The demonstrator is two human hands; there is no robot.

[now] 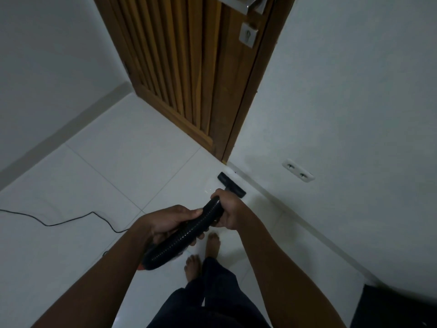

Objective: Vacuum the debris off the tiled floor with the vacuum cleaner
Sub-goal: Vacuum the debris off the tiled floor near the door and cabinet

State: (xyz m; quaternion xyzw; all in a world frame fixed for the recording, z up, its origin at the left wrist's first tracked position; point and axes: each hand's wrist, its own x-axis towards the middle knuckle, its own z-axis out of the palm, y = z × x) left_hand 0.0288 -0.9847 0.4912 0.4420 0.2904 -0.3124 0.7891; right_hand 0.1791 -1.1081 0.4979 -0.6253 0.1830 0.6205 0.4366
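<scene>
Bare forearms [106, 268], bare feet [192, 266]; dark trousers [212, 301], possibly navy

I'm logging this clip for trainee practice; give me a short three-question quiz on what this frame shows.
1. True or false: both the left hand and the right hand grip the black hose.
2. Where is the vacuum nozzle? A) on the tiled floor by the right wall's baseboard, near the wooden door; B) raised against the door; C) mid-floor, far from any wall.
3. What thin black thing lies on the floor at the left?
Key: 1 true; 2 A; 3 the power cord.
</scene>
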